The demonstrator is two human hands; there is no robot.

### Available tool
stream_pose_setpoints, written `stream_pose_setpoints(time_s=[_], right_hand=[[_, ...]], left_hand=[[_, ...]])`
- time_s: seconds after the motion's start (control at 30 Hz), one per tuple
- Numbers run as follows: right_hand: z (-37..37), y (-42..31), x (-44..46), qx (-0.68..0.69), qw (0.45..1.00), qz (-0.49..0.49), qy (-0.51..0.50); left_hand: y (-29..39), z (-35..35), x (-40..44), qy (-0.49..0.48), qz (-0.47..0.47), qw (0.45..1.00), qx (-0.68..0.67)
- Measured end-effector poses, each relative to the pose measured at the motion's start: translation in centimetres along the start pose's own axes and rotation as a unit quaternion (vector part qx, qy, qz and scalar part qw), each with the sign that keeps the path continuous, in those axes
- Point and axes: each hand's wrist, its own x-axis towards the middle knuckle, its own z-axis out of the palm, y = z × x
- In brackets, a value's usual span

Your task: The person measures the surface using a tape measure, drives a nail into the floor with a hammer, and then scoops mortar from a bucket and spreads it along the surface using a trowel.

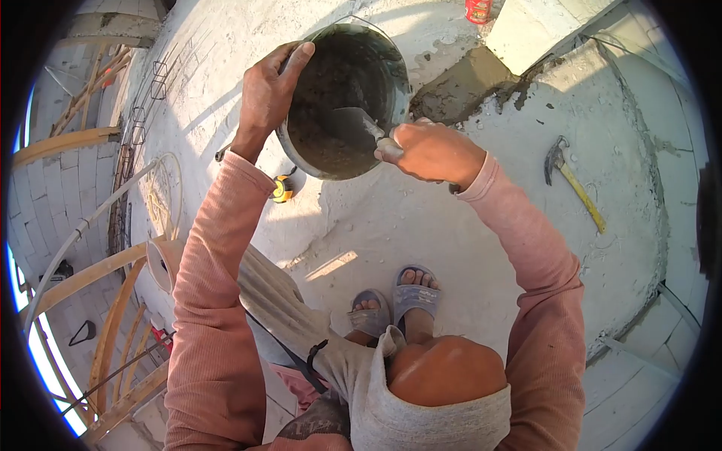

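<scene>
A dark bucket [323, 167] with a thin wire handle is tilted so that its opening faces me. Grey, wet-looking mortar [320, 113] coats its inside. My left hand [265, 94] is closed on the left side of the rim. In my right hand [436, 150] is the handle of a trowel [353, 124]. The trowel's blade lies inside the bucket against the mortar, its tip pointing left. Part of the blade's edge is hard to make out in the shade.
A tape measure [283, 188] lies just below the bucket. To the right rests a hammer [575, 184] with a yellow handle. Wet mortar [466, 86] is spread beside a pale block [549, 30]; a red can [477, 10] stands behind. Wooden beams [68, 146] and a hose [90, 214] are at left.
</scene>
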Motion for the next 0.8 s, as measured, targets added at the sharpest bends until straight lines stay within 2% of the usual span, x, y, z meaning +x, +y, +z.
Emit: stream_pose_setpoints(time_s=[0.07,0.13,0.23,0.3,0.4,0.5,0.63,0.8], right_hand=[[-1.1,0.4,-0.3,0.097,0.991,0.038,-0.088],[-2.5,-1.0,-2.3,0.234,0.952,0.128,-0.149],[-2.5,-2.5,-4.1,0.355,0.913,0.158,-0.127],[-2.2,-3.6,-5.2,0.453,0.875,0.15,-0.086],[-1.4,-4.4,-6.9,0.556,0.804,0.2,-0.07],[1.7,-4.0,-9.2,0.685,0.711,0.161,0.005],[5.5,-3.1,-13.2,0.819,0.549,0.11,0.129],[5.3,-1.0,-18.5,0.791,0.457,0.086,0.397]], left_hand=[[0.1,0.2,0.1,0.013,-0.01,1.0,-0.005],[0.7,0.2,-0.3,0.006,-0.021,1.0,-0.011],[1.3,0.1,-0.6,0.005,-0.028,1.0,-0.006],[1.3,0.1,-0.7,0.012,-0.021,1.0,0.002],[0.5,0.2,-0.4,0.035,-0.007,0.999,0.024],[0.8,0.1,-0.5,0.019,-0.042,0.998,-0.05],[0.5,-0.4,-0.1,0.013,-0.006,1.0,-0.008],[0.3,-0.1,0.7,-0.008,0.017,1.0,-0.001]])
